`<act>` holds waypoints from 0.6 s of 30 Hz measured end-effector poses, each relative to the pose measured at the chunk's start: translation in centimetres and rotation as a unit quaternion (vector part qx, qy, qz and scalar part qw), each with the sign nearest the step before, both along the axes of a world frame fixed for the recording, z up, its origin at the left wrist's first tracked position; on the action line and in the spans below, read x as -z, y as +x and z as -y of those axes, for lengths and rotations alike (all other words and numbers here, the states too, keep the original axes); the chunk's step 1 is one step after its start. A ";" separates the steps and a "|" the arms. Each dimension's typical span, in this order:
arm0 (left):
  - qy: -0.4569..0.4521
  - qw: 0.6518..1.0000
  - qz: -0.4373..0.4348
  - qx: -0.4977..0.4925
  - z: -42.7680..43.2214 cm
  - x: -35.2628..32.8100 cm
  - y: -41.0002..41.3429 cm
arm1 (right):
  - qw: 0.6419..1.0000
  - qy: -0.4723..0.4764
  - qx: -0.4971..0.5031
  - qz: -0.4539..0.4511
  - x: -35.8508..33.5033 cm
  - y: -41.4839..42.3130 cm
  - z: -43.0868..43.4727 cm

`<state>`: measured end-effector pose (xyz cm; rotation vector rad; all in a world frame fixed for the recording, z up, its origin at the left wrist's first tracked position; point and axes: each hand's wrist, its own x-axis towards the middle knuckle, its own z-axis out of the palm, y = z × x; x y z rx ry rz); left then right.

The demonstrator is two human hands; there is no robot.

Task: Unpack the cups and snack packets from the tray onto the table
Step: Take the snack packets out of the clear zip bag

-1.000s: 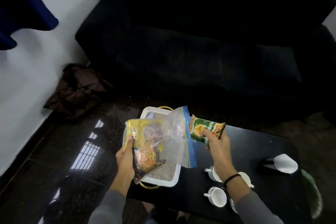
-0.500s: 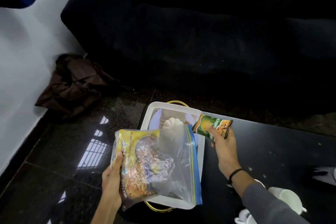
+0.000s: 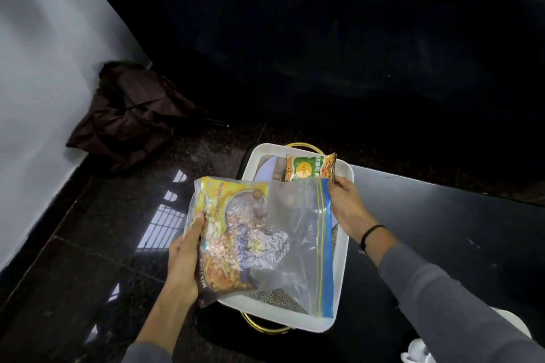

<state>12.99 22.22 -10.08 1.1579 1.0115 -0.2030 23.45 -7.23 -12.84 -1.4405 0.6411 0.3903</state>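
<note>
The small green snack packet [image 3: 309,167] is held over the far end of the white tray [image 3: 342,268], just right of the middle of the frame. The right hand [image 3: 348,205] grips its right end, with the fingers [image 3: 342,186] curled round it. The packet lies crosswise, its lower edge hidden behind the top of a clear zip bag [image 3: 295,244].

That bag, with a blue closure strip down its right side, hangs over the tray in the lower middle of the frame. A large yellow snack packet [image 3: 233,233] shows through its plastic. The left hand [image 3: 184,259] grips the bag and packet at their left edge, thumb pressed on the front and the other fingers hidden behind.

The tray has gold handles at its near and far ends and sits at the left end of the black tabletop [image 3: 442,230]. A coarse woven lining shows on its floor below the bag. A white cup [image 3: 417,352] stands on the tabletop at the bottom right, only partly in view.

The right wrist wears a dark band [image 3: 370,234], and both arms are in grey sleeves. A black sofa [image 3: 324,38] fills the top of the frame. At the left, a crumpled brown bag [image 3: 129,115] lies on the glossy dark floor [image 3: 88,244] against the white wall [image 3: 44,68].
</note>
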 end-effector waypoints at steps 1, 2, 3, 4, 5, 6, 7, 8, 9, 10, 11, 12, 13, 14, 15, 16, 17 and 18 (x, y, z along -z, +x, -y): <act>-0.001 1.000 -0.004 -0.004 0.2 0.0 0.1 | 1.000 -0.008 0.016 -0.005 -0.5 -0.4 -0.1; -0.002 1.000 -0.013 -0.014 0.4 0.0 0.2 | 0.999 -0.023 0.032 -0.005 -0.9 -0.9 -0.1; 0.000 0.999 -0.021 -0.025 0.6 0.1 0.3 | 0.998 -0.046 0.048 -0.003 -1.4 -1.6 0.0; 0.004 0.999 -0.024 -0.034 0.8 0.1 0.4 | 0.995 -0.077 0.067 0.013 -1.7 -2.2 0.2; 0.007 0.999 -0.027 -0.040 1.1 -0.1 0.4 | 0.990 -0.101 0.089 0.036 -2.6 -3.1 0.4; 0.007 0.998 -0.030 -0.046 1.3 -0.3 0.4 | 0.987 -0.103 0.101 0.070 -3.5 -4.0 0.6; 0.004 0.998 -0.032 -0.051 1.6 -0.5 0.3 | 0.987 -0.086 0.097 0.099 -4.6 -4.7 0.8; -0.002 0.998 -0.031 -0.055 1.8 -0.8 0.3 | 0.988 -0.067 0.065 0.120 -5.5 -5.2 0.9; -0.008 0.998 -0.028 -0.057 2.1 -0.9 0.2 | 0.992 -0.037 0.025 0.121 -6.6 -5.6 0.7; -0.012 0.998 -0.020 -0.057 2.3 -1.1 0.2 | 0.993 -0.020 -0.030 0.116 -7.5 -5.8 0.5; -0.016 0.998 -0.012 -0.054 2.5 -1.3 0.2 | 0.991 0.009 -0.080 0.106 -8.8 -6.0 0.1; -0.021 0.999 -0.004 -0.046 2.7 -1.4 0.3 | 0.987 0.020 -0.127 0.096 -9.1 -6.1 -0.2; -0.027 0.999 0.004 -0.035 2.9 -1.6 0.4 | 0.984 0.038 -0.159 0.077 -10.1 -6.0 -0.7; -0.032 0.999 0.014 -0.021 3.1 -1.6 0.5 | 0.978 0.045 -0.191 0.066 -10.3 -5.7 -1.1; -0.038 0.999 0.025 -0.004 3.4 -1.7 0.7 | 0.976 0.055 -0.205 0.052 -11.0 -5.5 -1.8; -0.042 0.998 0.036 0.013 3.6 -1.7 0.8 | 0.974 0.060 -0.212 0.042 -10.5 -5.3 -2.2; -0.043 0.998 0.043 0.030 4.0 -1.9 0.9 | 0.976 0.073 -0.206 0.018 -11.5 -5.0 -2.9; -0.036 0.997 0.047 0.044 4.3 -2.1 1.1 | 0.975 0.096 -0.203 0.005 -11.7 -4.8 -3.4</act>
